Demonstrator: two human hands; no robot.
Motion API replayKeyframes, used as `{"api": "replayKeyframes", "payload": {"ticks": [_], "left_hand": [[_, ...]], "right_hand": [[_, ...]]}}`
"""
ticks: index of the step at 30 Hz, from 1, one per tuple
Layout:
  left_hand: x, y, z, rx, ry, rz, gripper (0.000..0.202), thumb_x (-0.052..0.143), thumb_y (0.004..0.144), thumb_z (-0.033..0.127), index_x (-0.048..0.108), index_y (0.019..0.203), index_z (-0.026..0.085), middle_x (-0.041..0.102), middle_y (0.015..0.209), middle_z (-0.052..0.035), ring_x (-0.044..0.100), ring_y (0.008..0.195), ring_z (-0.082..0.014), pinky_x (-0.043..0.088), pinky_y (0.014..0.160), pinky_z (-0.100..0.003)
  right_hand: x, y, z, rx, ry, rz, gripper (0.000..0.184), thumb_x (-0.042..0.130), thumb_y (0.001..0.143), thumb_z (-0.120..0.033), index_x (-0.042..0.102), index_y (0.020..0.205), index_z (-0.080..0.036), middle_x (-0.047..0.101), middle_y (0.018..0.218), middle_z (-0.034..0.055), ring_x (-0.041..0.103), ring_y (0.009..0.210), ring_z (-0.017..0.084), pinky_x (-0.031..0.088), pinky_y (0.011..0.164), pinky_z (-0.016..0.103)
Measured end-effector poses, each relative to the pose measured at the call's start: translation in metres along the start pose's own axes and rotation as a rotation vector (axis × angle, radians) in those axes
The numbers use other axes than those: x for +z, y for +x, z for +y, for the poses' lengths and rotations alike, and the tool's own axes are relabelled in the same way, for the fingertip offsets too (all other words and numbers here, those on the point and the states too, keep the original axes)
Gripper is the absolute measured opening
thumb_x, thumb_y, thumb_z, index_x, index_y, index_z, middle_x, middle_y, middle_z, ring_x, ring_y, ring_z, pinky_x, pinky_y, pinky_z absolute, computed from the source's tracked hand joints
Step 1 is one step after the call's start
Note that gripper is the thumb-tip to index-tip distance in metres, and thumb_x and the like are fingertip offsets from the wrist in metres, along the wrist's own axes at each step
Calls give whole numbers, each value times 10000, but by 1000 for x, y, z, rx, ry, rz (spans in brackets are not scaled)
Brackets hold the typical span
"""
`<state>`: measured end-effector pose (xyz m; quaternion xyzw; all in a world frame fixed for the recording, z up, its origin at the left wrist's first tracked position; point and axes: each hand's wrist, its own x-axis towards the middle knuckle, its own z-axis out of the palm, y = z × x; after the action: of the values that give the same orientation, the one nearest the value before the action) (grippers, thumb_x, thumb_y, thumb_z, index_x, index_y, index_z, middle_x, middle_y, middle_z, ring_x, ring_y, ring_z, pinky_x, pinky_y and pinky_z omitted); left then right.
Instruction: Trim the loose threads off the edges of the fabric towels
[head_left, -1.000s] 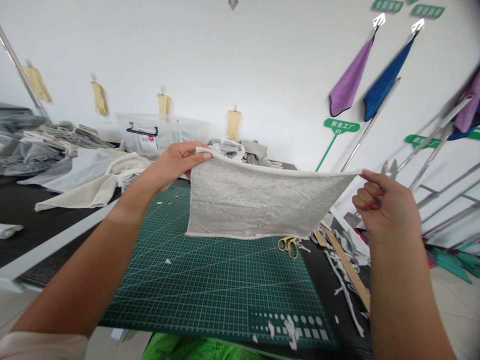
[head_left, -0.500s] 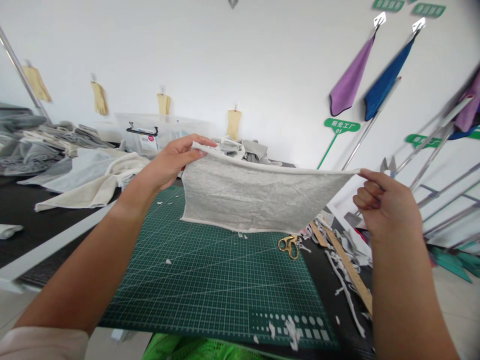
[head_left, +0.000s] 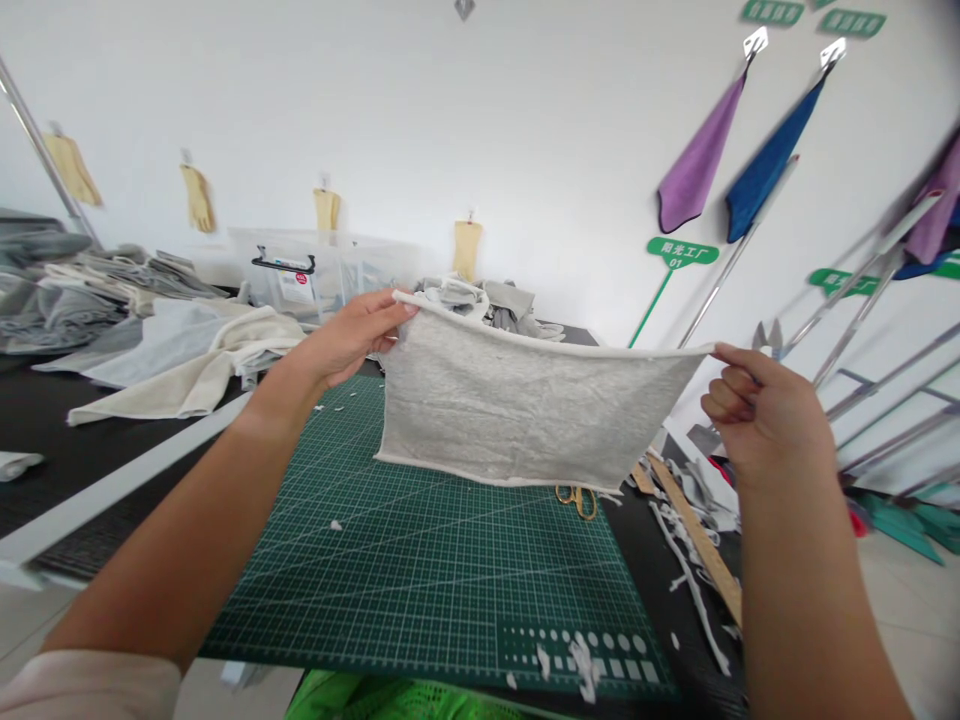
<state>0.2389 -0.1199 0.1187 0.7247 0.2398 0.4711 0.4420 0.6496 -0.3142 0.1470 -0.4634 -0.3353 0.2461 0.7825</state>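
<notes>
Cloth: grey terry cloth (head_left: 525,410) hangs in the air between both hands, mid-frame, above the far part of the cutting mat, its top hem sagging slightly.
Left grip: left hand (head_left: 352,340) pinches the upper left corner, fingers pressed together over the hem; the thumb is hidden, so its place cannot be told.
Right grip: right hand (head_left: 765,410) pinches the upper right corner between thumb and forefinger, the other fingers curled inward.
Risk: a slack pinch at either corner would let that side drop onto the green cutting mat (head_left: 420,590), possibly over the gold-handled scissors (head_left: 576,500) just below the lower hem. A hard outward pull could stretch the cloth out of shape. Loose lint (head_left: 581,665) on the mat could cling to fallen terry.
Counts: one cloth, two hands, one mat, one pair of scissors, one wooden ruler (head_left: 697,540), four cream gloves (head_left: 466,250) along the wall, two main hanging towels, purple (head_left: 697,150) and blue (head_left: 772,155).
Rest: fabric pile (head_left: 60,290) at upper left; clear plastic bin (head_left: 300,275) behind the left hand; white offcut strips (head_left: 686,580) beside the ruler at lower right.
</notes>
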Motion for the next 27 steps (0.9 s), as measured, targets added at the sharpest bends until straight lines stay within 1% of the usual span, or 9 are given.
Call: {"api": "replayKeyframes", "payload": {"ticks": [3,6,8,11,13,16,20,24,27], "left_hand": [[1,-2,5,-4,3,-14,434,771,837,497,727,1200,264,681,892,-38,638,772,-180,491,616,-252],[-2,-3,5,-5,-25,-30,390,785,831,483,732,1147,261,663,857,-36,634,749,-184,485,601,-264],[-4,-2,1,4,-49,-36,381,774,840,518,729,1102,245,655,838,-43,635,749,-197,492,604,-279],[-5,-1,-4,23,-64,-36,442,721,868,607,717,1071,215,655,844,-60,640,770,-212,516,637,-303],[-4,0,-5,22,-61,-36,467,689,883,636,712,1067,208,657,865,-62,640,782,-205,526,656,-302],[-2,-1,0,6,-61,-39,407,722,876,580,710,1084,230,662,891,-45,629,778,-178,517,649,-271],[-2,-3,7,2,-62,-35,356,770,853,486,705,1131,273,657,873,-20,604,726,-149,478,594,-234],[-5,-4,8,1,-44,-22,318,766,850,478,712,1085,270,646,842,-13,585,681,-137,446,555,-222],[-8,-3,7,13,-17,4,318,767,841,493,715,1048,257,646,830,-16,595,694,-148,446,553,-227]], "right_hand": [[-1,0,1,3,2,-3,213,703,761,-78,532,671,-169,242,448,-107,163,354,46,160,295,204],[-1,-1,1,8,-3,1,192,703,761,-78,550,685,-165,246,449,-108,164,354,46,164,293,198],[-2,-1,1,14,1,-1,169,699,766,-77,567,701,-161,243,448,-109,160,353,46,161,293,198],[-2,-1,2,17,8,-5,160,701,770,-80,574,711,-158,234,447,-110,157,352,46,158,294,200],[-2,0,2,20,6,-2,168,702,768,-79,568,707,-158,235,448,-110,158,352,46,156,294,200],[-2,1,3,16,2,-1,164,701,759,-74,568,707,-156,238,449,-110,157,355,45,152,293,198],[-2,0,3,-3,-3,-5,179,715,739,-78,561,699,-161,241,451,-112,153,363,45,159,297,197],[0,-2,1,-6,-4,0,191,733,720,-93,558,705,-169,237,451,-117,157,366,45,163,302,197],[3,-5,0,-1,-3,-1,201,744,705,-92,558,707,-169,239,452,-119,161,367,41,161,305,200]]}}
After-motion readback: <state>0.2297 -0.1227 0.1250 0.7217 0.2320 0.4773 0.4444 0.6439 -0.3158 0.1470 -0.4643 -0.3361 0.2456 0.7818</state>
